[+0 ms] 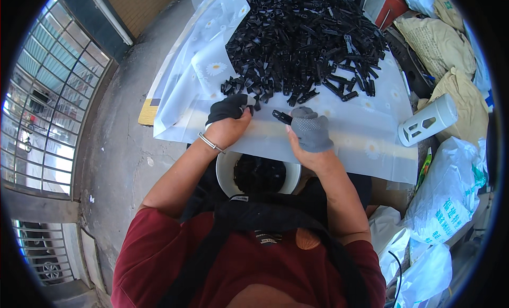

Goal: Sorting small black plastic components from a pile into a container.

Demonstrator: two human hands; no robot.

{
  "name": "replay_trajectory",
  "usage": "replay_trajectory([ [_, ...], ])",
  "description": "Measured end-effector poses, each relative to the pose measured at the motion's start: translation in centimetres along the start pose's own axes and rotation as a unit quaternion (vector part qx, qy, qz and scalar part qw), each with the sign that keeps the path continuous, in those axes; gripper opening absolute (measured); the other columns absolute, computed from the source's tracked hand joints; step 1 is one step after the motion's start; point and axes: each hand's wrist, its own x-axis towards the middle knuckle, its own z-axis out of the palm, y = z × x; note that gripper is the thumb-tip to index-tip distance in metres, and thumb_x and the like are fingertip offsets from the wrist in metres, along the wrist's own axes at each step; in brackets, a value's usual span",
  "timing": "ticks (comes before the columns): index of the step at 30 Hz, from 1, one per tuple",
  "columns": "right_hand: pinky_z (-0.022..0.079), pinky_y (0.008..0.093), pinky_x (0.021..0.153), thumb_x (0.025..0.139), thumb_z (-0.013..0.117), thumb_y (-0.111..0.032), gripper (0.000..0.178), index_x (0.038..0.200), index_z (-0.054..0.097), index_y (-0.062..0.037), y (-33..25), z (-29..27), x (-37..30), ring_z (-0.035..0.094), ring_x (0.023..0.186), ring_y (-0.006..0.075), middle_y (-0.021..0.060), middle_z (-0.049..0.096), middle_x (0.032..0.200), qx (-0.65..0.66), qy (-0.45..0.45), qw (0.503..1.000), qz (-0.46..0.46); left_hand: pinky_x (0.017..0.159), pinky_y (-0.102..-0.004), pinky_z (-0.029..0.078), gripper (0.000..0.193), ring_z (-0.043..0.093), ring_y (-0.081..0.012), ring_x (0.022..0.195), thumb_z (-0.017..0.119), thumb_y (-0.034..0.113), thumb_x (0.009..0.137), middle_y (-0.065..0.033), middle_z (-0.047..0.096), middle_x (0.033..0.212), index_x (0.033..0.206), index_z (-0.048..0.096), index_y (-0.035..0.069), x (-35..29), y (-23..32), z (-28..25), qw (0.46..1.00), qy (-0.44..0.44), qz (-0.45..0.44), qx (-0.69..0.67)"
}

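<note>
Pinches a long black part [281, 116] between the fingers of the right hand [311, 129] over the near edge of the worktop [366, 143], cannot tell whether pinching anything with the left hand [230, 113], and might, through a slack gloved grip, drop it toward the bucket [225, 175] below.

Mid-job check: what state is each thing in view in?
Left hand: gloved, fingers curled, grip unclear.
Right hand: gloved, closed on a part.
Black part: held, jutting leftward.
Black pile: loose, heaped.
Plastic sheet: spread, rumpled at left.
White bucket: uncovered, dark contents.
White cylinder: tilted in view, true lean unclear.
</note>
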Motion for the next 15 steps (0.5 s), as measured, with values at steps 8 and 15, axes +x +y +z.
replay_trajectory([
  [8,0.038,0.0355,0.06,0.072,0.062,-0.014,0.02,0.089,0.058,-0.0041,-2.5,0.3,0.1,0.054,0.067,0.0246,0.0073,0.057,0.079,-0.014,0.004,0.997,-0.082,0.06,-0.0233,0.044,0.021,0.051,-0.0075,0.065,0.053,0.016,0.085,-0.0031,0.06,0.076,0.098,0.057,0.001,-2.8,2.5,1.0,0.871,-0.188,-0.244,-0.383],
  [15,0.041,0.0377,0.061,0.075,0.062,-0.022,0.02,0.086,0.059,-0.0059,-1.8,1.8,-0.6,0.055,0.066,0.0264,0.0082,0.058,0.074,0.137,0.043,0.988,-0.052,0.056,-0.021,0.04,0.034,0.047,-0.0078,0.06,0.041,0.032,0.093,-0.0008,0.055,0.07,0.093,0.058,0.003,-3.4,2.2,1.6,0.93,-0.172,-0.038,-0.322],
])
